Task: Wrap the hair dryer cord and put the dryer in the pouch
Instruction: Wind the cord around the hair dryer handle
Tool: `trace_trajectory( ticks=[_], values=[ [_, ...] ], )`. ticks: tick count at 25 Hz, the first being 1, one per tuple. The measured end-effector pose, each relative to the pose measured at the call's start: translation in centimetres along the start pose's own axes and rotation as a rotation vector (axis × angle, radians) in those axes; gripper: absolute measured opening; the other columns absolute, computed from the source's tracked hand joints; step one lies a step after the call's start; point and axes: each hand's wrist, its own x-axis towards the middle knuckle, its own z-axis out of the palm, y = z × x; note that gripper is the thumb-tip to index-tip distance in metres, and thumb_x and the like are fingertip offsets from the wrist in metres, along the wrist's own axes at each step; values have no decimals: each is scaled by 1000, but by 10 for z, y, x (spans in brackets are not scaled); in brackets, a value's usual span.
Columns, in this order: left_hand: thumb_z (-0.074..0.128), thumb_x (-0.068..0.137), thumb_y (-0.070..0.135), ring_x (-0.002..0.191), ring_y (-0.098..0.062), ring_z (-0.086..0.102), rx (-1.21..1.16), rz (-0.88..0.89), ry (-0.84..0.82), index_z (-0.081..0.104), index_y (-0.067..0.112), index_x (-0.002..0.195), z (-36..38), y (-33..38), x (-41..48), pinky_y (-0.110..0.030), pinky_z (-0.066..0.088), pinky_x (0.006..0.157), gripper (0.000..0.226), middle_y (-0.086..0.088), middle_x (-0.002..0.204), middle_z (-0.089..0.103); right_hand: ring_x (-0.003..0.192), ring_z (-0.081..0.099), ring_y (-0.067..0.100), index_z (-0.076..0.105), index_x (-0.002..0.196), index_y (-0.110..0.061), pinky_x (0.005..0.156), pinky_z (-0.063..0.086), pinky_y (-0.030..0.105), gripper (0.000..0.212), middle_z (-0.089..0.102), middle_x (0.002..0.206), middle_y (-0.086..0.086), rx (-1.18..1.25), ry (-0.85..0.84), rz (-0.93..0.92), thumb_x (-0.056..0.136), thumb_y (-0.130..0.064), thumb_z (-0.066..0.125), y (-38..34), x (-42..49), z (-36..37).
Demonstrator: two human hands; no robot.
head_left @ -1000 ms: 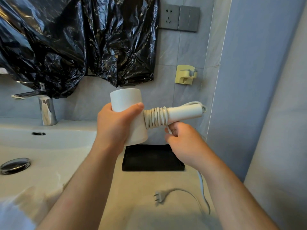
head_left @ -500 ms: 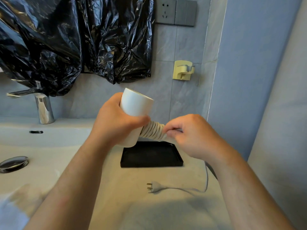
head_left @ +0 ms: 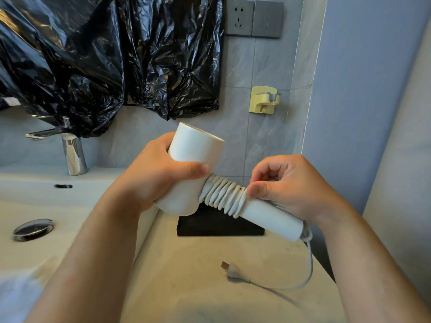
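We now hold the hair dryer (head_left: 193, 169) tilted, its handle pointing down to the right, where a second ago it lay level. Our left hand (head_left: 161, 180) keeps its grip wrapped around the smooth white barrel; our right hand (head_left: 286, 185) has come over the handle, thumb and fingers pinching the cord (head_left: 224, 197) against it at the last of the tight ribbed coils. The slack is shorter now, so winding is well along (no pouch shows yet). The plug (head_left: 231, 271) lies on the matte, speckled tabletop (head_left: 186, 287), near a black tray (head_left: 210, 226).
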Motion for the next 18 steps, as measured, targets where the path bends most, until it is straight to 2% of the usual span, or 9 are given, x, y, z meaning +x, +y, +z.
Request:
trace_trajectory(
  ticks=[3,7,11,14,18],
  values=[
    [82,41,42,77,-16,70,12,41,-33,67,29,96,1,4,-1,-35,58,63,59,1,86,71,59,55,14,71,64,-23,58,45,33,53,64,61,2,89,-77,15,37,-67,83,7,2,0],
    [83,40,42,83,-24,70,29,56,-36,66,23,103,0,6,0,-45,58,70,67,-6,92,71,59,56,11,71,63,-24,56,47,26,52,64,60,-2,130,-117,-6,36,-66,84,8,4,2],
    [82,40,43,75,-16,69,8,59,-32,66,21,100,-2,3,1,-35,58,63,67,-1,85,70,62,62,10,71,63,-24,59,52,25,50,68,64,-1,190,-135,7,36,-62,87,12,5,0],
    [82,40,42,74,-17,70,-22,52,-43,65,20,102,-2,0,0,-34,58,62,68,-1,85,71,66,66,11,71,62,-21,62,55,24,43,72,69,2,371,-219,46,38,-50,92,17,3,-5],
    [80,45,34,75,-21,69,-129,63,-132,64,14,104,1,0,0,-35,56,60,64,-4,85,70,54,64,11,70,60,-17,52,52,20,41,69,63,2,614,-303,95,37,-41,95,22,4,-5]
  ],
)
